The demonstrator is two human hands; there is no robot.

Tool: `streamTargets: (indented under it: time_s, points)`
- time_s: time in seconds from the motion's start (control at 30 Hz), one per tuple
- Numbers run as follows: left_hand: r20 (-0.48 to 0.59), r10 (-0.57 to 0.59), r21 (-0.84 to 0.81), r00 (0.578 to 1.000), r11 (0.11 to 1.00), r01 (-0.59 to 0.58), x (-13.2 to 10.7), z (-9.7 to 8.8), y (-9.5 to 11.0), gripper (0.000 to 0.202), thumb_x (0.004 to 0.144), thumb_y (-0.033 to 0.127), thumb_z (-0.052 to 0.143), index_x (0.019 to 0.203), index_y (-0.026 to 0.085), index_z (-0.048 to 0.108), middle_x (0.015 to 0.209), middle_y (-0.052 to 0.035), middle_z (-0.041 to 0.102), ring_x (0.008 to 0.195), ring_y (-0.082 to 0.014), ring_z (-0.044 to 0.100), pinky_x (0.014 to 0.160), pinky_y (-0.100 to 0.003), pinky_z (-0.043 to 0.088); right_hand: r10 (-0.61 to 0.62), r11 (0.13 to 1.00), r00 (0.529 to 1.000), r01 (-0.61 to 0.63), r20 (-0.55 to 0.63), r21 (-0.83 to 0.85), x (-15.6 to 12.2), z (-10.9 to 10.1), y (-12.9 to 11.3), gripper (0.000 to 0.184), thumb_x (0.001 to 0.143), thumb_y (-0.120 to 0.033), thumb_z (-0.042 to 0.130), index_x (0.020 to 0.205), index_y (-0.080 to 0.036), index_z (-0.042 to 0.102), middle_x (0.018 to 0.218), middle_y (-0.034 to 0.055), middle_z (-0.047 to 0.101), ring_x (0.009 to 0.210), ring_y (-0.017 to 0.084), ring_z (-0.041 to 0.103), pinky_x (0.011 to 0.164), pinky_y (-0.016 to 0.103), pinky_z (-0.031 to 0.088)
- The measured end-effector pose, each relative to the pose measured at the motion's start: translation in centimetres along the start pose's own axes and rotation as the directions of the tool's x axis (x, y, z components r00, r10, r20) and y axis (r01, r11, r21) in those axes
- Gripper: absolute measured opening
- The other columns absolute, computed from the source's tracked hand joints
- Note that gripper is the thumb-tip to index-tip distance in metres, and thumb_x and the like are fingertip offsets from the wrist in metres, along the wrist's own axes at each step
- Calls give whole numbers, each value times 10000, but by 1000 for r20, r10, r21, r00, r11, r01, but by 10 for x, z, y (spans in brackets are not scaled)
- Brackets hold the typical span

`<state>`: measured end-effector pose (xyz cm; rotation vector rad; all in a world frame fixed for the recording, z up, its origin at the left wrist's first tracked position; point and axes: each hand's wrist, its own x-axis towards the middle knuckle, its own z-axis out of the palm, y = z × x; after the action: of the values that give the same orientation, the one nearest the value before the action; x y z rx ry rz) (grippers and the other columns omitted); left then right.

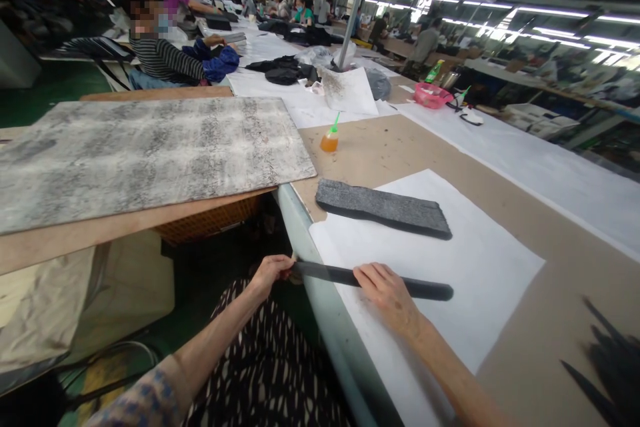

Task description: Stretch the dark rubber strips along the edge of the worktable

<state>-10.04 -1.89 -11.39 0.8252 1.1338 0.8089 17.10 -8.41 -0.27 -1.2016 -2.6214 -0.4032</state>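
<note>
Head view: the dark strip [427, 289] lay across white paper [480, 267] on the counter [296, 217], one end jutting past the edge. The left hand [273, 273] had that end pinched in its fingers; the right hand's [387, 290] fingers lay over the middle — gripping or pressing, I couldn't tell. It looked light, pliable — best held near both ends. No writing was legible.

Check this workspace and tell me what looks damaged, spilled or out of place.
The large, flat, mottled grey-and-white board on the left looks odd: dark blotches streak its surface, perhaps wear or staining. No orange spill shows by the small clear bottle of orange liquid. The long black fabric-like strip under the right hand shows no damage.
</note>
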Motion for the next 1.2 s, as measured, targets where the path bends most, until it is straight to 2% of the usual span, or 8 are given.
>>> streamTargets:
  time_s: [0.27, 0.5, 0.6, 0.7, 0.87, 1.03, 1.2]
  points:
    - [-77, -68, 11, 995, 998, 69, 10, -25, -23, 335, 539, 421, 735, 604, 109, 633, 539, -15, 544, 497, -108, 474, 495, -230, 349, -31, 999, 999, 32, 14, -16, -9, -2, 2, 326, 830, -4, 356, 1046, -101, 581, 880, 90, 585, 826, 188, 527, 736, 342, 444]
    - [-134, -121, 17, 984, 992, 124, 20, -44, -48, 376, 490, 447, 749, 583, 110, 610, 490, -3, 524, 444, -96, 441, 460, -225, 307, -158, 984, 984, 164, 84, -71, 24, 4, -16, 287, 834, -7, 386, 1007, -119, 584, 844, 67, 567, 754, 167, 496, 688, 325, 430]
    - [-131, -129, 14, 983, 991, 132, 17, -55, -51, 382, 503, 454, 749, 599, 109, 615, 512, -5, 535, 460, -97, 452, 471, -224, 319, -185, 979, 979, 192, 85, -73, 30, 4, -18, 271, 843, -22, 390, 1000, -124, 587, 846, 62, 567, 746, 162, 494, 676, 316, 428]
    - [-125, -133, -10, 983, 991, 133, 13, -62, -50, 359, 515, 433, 757, 614, 114, 625, 537, -7, 551, 491, -103, 476, 488, -222, 339, -142, 987, 989, 145, 51, -75, 18, 2, -14, 304, 835, -1, 367, 1012, -109, 589, 848, 76, 579, 772, 173, 507, 703, 328, 433]
    - [-156, -192, -92, 969, 979, 179, 12, -62, -62, 305, 515, 354, 781, 593, 109, 616, 494, 0, 536, 447, -98, 456, 452, -218, 316, -91, 993, 995, 89, -29, -75, -4, 2, -4, 367, 809, 21, 336, 1026, -106, 603, 926, 116, 601, 853, 214, 527, 776, 380, 429]
    - [-171, -289, -193, 942, 947, 255, 13, -56, -74, 242, 592, 273, 753, 614, 100, 585, 486, -9, 535, 417, -100, 455, 427, -211, 315, -111, 991, 993, 108, -38, -81, -1, 5, -7, 363, 798, 14, 342, 1012, -99, 614, 916, 127, 608, 858, 224, 536, 776, 387, 433]
    - [-204, -347, -292, 916, 914, 281, 8, -50, -68, 86, 727, 176, 609, 704, 112, 557, 523, 6, 514, 430, -97, 476, 467, -218, 395, -111, 988, 994, 107, -26, -110, 0, 5, -10, 345, 796, 5, 345, 1018, -56, 602, 924, 136, 600, 871, 236, 528, 764, 384, 436]
